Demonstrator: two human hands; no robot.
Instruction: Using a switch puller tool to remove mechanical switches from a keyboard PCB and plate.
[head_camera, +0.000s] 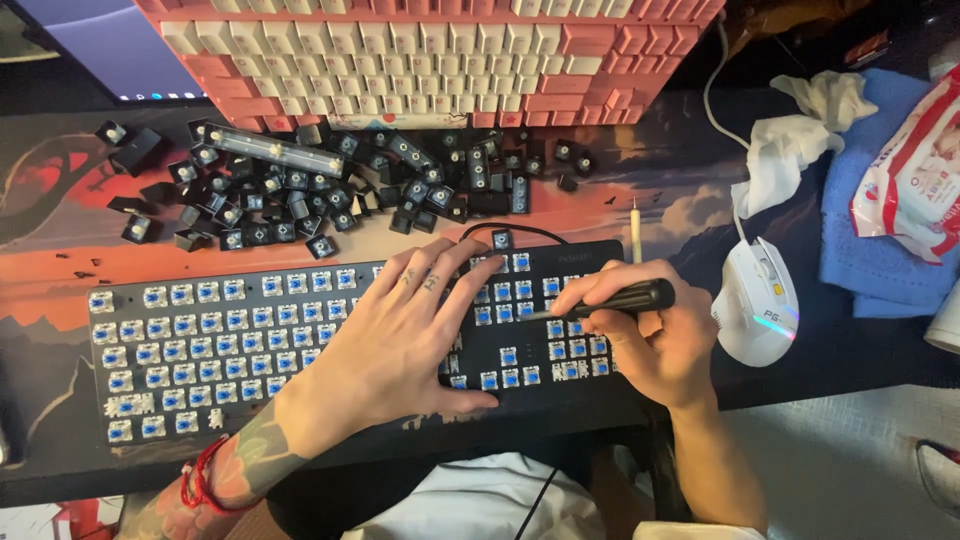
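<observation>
**Two hands on a stripped keyboard**

Two hands work over the black keyboard (180, 345), whose caps are off and whose blue switches stand bare. The left hand (400, 335) lies flat and spread across the middle of the board, fingers fanned toward the far edge, pinning it to the desk mat (60, 250). The right hand (655, 345) is curled around a black-handled tool (610, 300), pinching it between thumb and fingers; the shaft points left, its tip among the switches just beside the left fingertips.

To do this well, the person likely needs the flat hand to hold the board steady and the tip to stay low and square on one switch, so it does not slip onto a neighbour.

The loose black keycaps (330, 190) lie well beyond the board, below a pink keyboard (430, 60). A white mouse (757, 300) sits just right of the tool hand.
</observation>
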